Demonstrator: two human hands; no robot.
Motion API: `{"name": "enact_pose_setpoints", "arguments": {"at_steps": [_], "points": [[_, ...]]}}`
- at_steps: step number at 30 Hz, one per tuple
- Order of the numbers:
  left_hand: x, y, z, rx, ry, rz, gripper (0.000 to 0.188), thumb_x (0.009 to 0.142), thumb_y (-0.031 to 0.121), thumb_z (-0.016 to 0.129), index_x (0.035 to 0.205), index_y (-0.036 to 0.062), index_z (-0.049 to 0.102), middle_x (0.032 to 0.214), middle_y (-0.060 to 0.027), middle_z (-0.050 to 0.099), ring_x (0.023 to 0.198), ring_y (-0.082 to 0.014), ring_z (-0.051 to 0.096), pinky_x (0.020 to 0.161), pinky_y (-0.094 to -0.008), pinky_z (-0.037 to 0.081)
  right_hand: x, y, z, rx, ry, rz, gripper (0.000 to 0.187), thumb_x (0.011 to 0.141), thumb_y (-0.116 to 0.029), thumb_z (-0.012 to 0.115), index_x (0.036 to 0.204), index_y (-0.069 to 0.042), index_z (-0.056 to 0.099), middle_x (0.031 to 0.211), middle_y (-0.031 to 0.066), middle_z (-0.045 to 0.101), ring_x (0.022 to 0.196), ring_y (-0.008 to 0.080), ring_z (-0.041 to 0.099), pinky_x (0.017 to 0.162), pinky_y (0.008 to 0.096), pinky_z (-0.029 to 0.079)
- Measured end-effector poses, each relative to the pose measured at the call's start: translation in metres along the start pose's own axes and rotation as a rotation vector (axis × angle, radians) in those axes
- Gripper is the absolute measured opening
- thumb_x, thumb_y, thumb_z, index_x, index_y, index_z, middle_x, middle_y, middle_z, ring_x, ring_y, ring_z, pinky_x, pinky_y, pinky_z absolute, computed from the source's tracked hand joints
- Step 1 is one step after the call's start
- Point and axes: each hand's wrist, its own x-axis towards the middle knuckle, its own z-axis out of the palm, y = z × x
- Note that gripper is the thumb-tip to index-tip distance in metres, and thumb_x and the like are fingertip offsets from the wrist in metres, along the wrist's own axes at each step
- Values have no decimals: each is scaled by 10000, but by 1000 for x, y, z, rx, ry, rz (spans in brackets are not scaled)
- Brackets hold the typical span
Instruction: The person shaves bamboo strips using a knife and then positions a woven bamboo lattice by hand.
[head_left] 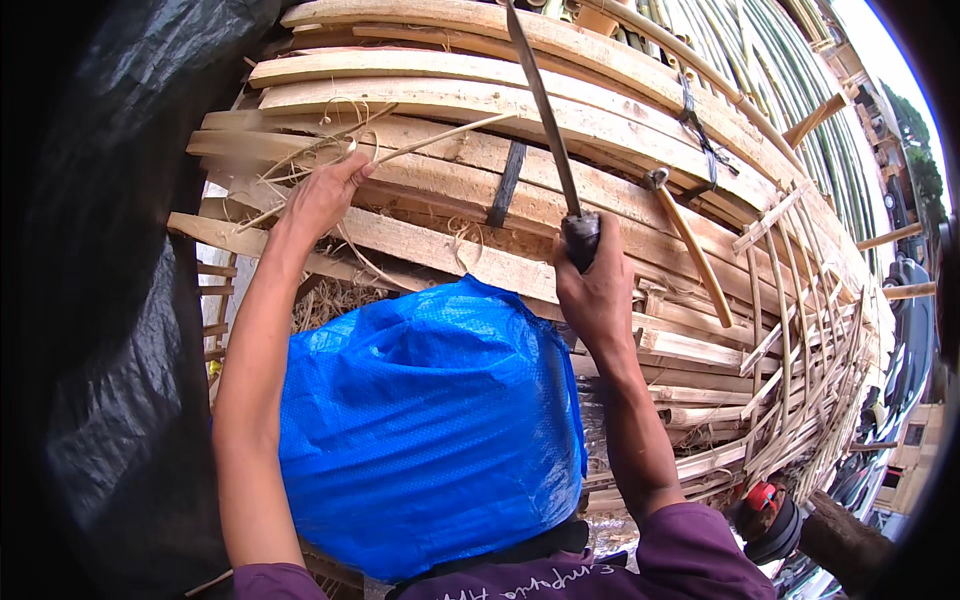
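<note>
My left hand point(325, 190) is closed, pinching a thin pale strip point(440, 138) of wood or bamboo between thumb and fingers. The strip points right, toward the blade, and curly shavings point(345, 118) hang around the fingers. My right hand point(597, 280) wraps round the black handle of a long knife point(548, 120), like a machete, its blade pointing up and away from me. Blade and strip look apart. Under both hands lie stacked sawn planks point(400, 175). A blue plastic sheet point(430, 400) covers my lap between the forearms.
A hammer point(700, 250) with a wooden handle lies on the planks, right of the knife. Dark straps point(507, 185) cross the stack. Thin split sticks point(800, 330) pile at right, with long poles point(760, 60) beyond. Black sheeting point(130, 300) hangs at left. A red-and-black object point(768, 515) sits lower right.
</note>
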Motion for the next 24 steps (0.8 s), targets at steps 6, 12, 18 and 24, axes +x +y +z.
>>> {"name": "enact_pose_setpoints", "arguments": {"at_steps": [6,12,18,24], "points": [[0,11,0,-18,-21,-19,374,994,481,396,1129,189,587,952,-249,649,957,-490,576,751,-546,481,-1,55,19,-214,-45,-42,271,834,-56,598,1022,-6,410,752,284,619,726,477,623,598,507,458],[-4,4,3,12,-118,-165,480,965,581,368,1208,230,588,996,-248,660,1009,-467,593,834,-536,491,2,4,-5,-1,18,8,269,854,-72,614,1048,-16,436,736,242,629,683,434,640,595,456,479],[-2,6,2,-32,-120,-132,530,968,576,371,1240,176,587,1046,-244,657,1051,-446,588,866,-500,488,-2,52,20,-182,-79,66,289,837,-60,604,1036,4,404,775,328,612,751,515,601,626,546,449],[-8,-4,7,-103,-117,-96,583,979,562,379,1175,53,585,1042,-226,658,1020,-409,609,870,-421,468,3,-4,-9,-61,-29,62,303,841,-86,624,1068,6,446,780,289,631,741,469,637,621,507,467]]}}
